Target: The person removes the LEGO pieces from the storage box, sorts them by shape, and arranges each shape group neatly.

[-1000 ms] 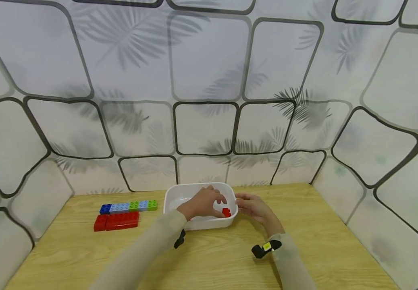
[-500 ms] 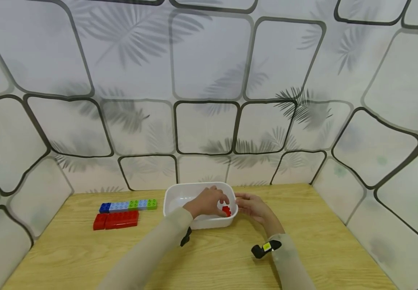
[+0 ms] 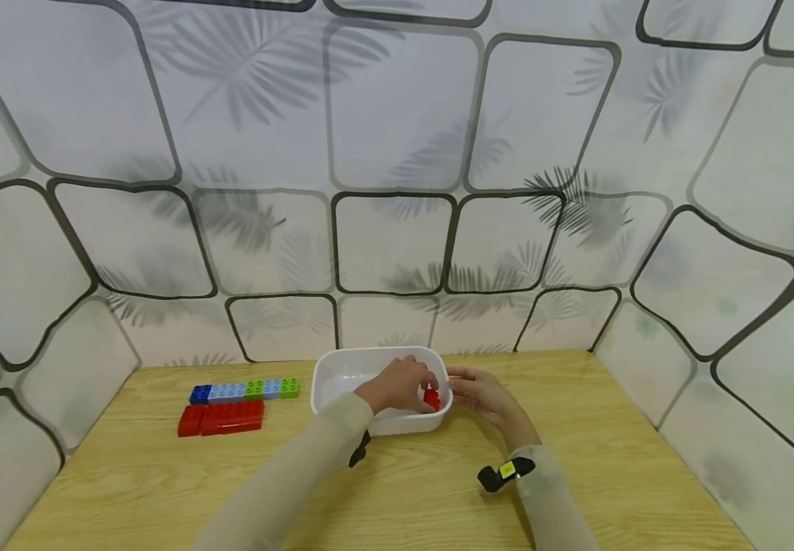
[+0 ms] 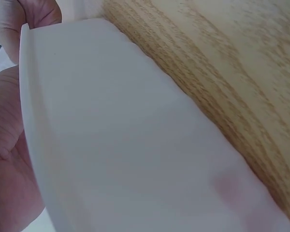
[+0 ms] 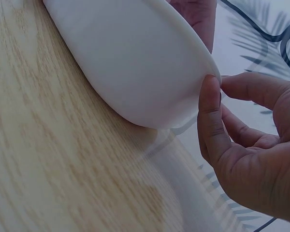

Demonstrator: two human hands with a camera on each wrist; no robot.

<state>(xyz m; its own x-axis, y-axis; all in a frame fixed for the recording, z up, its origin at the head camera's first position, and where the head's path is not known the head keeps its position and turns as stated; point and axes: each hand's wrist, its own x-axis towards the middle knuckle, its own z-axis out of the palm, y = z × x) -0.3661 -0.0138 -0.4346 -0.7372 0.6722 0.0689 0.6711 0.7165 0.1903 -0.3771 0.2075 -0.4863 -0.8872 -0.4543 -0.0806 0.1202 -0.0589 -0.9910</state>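
A white plastic box (image 3: 341,363) sits on the wooden table near the back wall. My left hand (image 3: 400,384) reaches into its right part, thumb and fingers curved around a red toy brick (image 3: 432,398). In the left wrist view the box's front wall (image 4: 116,116) hides the fingertips, and the left hand (image 4: 9,154) shows behind the rim. My right hand (image 3: 482,394) is at the box's right end. The right wrist view shows this hand (image 5: 251,140) pinching the rim with thumb and index finger.
Left of the box lies a row of blue, light blue and green toy bricks (image 3: 245,392). In front of that row are red bricks (image 3: 220,419). A patterned wall covering (image 3: 397,245) rises behind the wooden tabletop (image 3: 397,490).
My left hand has shifted slightly right inside the box, and its fingers have come closer around the red brick. The right hand stays at the rim.
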